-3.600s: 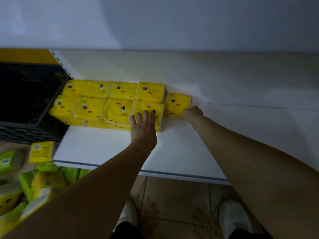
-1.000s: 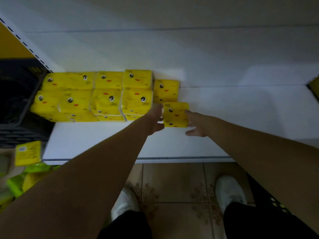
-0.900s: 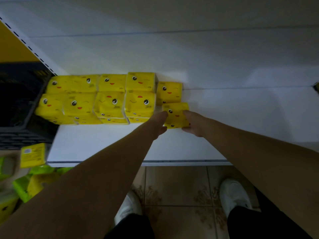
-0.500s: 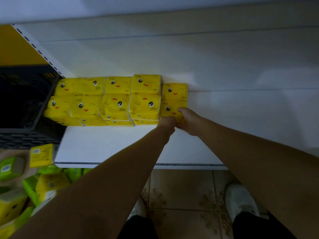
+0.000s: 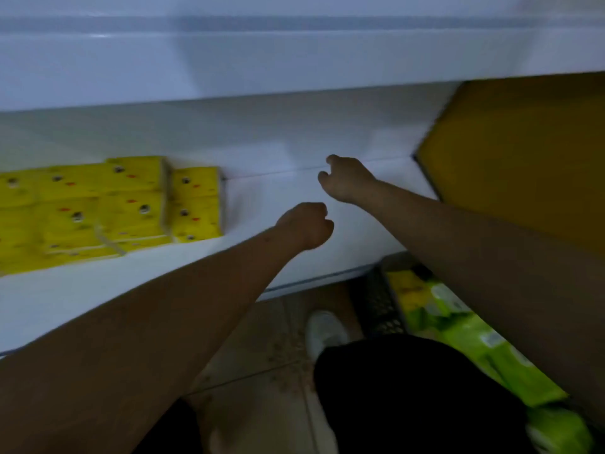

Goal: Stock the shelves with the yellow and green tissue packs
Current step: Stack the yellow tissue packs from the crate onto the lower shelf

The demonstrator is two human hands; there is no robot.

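Several yellow tissue packs (image 5: 108, 204) with cartoon faces stand in two rows on the white shelf (image 5: 278, 198) at the left; the rightmost front pack (image 5: 196, 221) sits flush in the row. My left hand (image 5: 304, 226) hovers over bare shelf to the right of the packs, curled into a fist and holding nothing. My right hand (image 5: 345, 180) is farther back and to the right, fingers loosely bent and apart, also holding nothing. Green tissue packs (image 5: 465, 326) lie low at the right. The view is motion-blurred.
A black mesh basket (image 5: 379, 306) holds the green packs on the floor by the shelf's right end. A yellow side panel (image 5: 523, 158) closes the shelf on the right. Another white shelf (image 5: 294, 60) overhangs above. My white shoe (image 5: 324, 332) stands on the tiled floor.
Both hands have let go of the last yellow pack, now set in the front row, and moved right. The view has swung right, bringing the green packs and yellow panel into sight.
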